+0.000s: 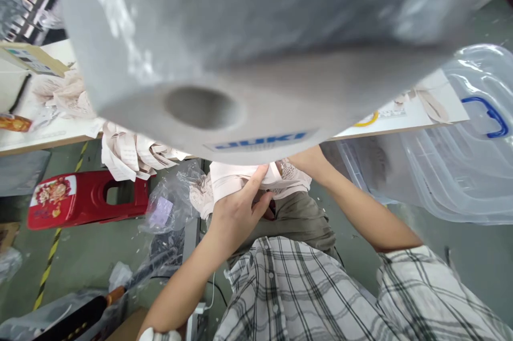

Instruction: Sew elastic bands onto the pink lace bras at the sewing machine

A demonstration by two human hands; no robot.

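The grey head of a JUKI sewing machine (256,100) fills the upper middle, close to the camera. Just below it, over my lap, is a pale pink lace garment (294,180) with a smooth band. My left hand (238,212) grips the garment from the left, its index finger laid along the band and its thumb lower down. On the other side, my right hand (310,162) reaches to the garment's right end. The machine head covers its fingers, so their grip cannot be made out. The needle area is hidden too.
White labelled strips (130,151) hang over the edge of the white table (80,130), with more lace pieces (66,92) on it. A red stool (88,199) stands at lower left, beside a clear plastic bag (172,196). Clear plastic bins (460,164) stand right.
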